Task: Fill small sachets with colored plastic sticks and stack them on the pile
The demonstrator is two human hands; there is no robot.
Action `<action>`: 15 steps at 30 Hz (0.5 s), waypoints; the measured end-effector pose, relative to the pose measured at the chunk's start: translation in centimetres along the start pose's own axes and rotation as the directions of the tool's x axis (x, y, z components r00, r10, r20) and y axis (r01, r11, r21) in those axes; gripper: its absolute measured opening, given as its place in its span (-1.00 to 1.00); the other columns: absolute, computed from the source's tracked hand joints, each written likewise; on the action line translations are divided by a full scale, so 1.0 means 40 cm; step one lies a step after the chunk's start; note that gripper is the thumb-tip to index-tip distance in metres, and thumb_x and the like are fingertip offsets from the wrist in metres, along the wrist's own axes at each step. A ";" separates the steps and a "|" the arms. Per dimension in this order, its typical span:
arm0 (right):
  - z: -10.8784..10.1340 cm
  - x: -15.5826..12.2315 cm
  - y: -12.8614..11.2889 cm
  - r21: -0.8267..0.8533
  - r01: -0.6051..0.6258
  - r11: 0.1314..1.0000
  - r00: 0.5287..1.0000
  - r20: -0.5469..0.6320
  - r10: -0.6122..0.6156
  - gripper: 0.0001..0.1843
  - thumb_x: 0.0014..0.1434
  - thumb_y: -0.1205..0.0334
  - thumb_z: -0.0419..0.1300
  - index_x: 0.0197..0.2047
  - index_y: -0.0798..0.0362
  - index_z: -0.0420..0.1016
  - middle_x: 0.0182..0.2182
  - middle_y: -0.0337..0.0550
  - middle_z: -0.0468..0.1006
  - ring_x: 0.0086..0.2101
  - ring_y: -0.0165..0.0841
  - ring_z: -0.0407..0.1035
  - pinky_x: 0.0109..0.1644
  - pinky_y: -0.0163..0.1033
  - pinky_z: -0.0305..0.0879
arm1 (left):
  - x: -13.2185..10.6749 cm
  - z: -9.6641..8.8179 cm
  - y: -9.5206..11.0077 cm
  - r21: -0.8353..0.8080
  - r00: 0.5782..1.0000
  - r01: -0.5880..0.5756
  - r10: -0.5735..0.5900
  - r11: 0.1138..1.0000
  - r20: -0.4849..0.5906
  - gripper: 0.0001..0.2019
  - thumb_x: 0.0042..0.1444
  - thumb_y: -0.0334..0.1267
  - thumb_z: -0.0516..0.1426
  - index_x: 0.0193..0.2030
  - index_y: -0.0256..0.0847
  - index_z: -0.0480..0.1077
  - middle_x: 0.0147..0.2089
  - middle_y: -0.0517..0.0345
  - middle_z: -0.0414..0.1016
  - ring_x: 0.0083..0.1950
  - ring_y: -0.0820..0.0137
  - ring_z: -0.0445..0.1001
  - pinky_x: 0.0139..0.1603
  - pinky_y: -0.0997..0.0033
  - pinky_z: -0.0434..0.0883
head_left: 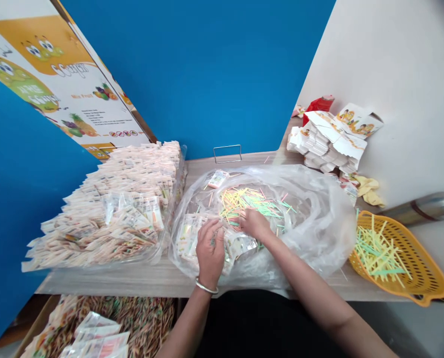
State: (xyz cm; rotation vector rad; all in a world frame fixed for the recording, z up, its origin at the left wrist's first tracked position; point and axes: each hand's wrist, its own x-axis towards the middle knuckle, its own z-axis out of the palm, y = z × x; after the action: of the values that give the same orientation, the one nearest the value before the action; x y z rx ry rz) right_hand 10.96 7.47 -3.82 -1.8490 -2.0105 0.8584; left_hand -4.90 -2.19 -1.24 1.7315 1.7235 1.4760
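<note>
A large clear plastic bag [311, 219] lies open on the table with a heap of thin coloured sticks [252, 201] on it. My right hand [254, 222] rests palm down on the near edge of that heap, fingers curled over some sticks. My left hand [210, 251], with a metal bangle at the wrist, is closed on small clear printed packets [239, 246] beside the sticks. More of these packets [186, 233] lie just left of it on the bag.
A big stack of filled packets [117, 209] fills the table's left. An orange plastic basket [427, 278] with sticks sits at right. Folded printed cartons [330, 139] are piled at the back right. A box of packets [102, 328] stands below the table edge.
</note>
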 end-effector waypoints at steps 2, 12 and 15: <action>0.008 0.007 -0.016 -0.062 -0.013 0.998 0.999 0.037 0.015 -0.83 0.12 0.13 0.21 -0.36 0.08 0.41 -0.28 0.13 0.59 -0.22 -0.13 0.46 -0.18 -0.16 0.26 | -0.001 -0.001 0.001 0.000 1.000 -0.006 0.006 1.000 0.011 -0.78 0.29 -0.27 0.06 -0.01 -0.12 0.48 0.09 0.04 0.48 0.20 0.29 0.37 0.29 0.05 0.28; -0.042 -0.043 -0.001 0.706 0.033 0.708 0.994 0.050 -0.095 -0.76 0.28 0.07 -0.14 -0.37 -0.03 0.15 -0.57 -0.36 0.23 -0.63 -0.45 0.11 -0.57 -0.35 0.03 | 0.004 0.044 0.056 -0.462 0.889 0.457 -0.412 0.760 0.202 -0.73 0.22 -0.12 0.15 0.02 -0.12 0.46 0.11 0.03 0.49 0.19 0.27 0.41 0.29 0.12 0.28; -0.043 -0.083 -0.034 0.897 0.105 0.430 0.993 -0.072 -0.093 -0.75 0.30 0.00 -0.09 -0.32 -0.04 0.15 -0.53 -0.34 0.26 -0.57 -0.43 0.18 -0.50 -0.33 0.14 | 0.017 0.107 0.107 -0.682 0.690 0.684 -0.531 0.259 0.492 -0.70 0.22 -0.08 0.14 0.02 -0.14 0.44 0.13 0.03 0.48 0.16 0.28 0.45 0.21 0.21 0.36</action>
State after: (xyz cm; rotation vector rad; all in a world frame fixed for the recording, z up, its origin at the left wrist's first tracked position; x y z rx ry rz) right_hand 11.32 4.63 -1.04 -1.0456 -1.1409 1.4854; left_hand 0.74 -0.75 0.54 0.4965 1.0251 1.3259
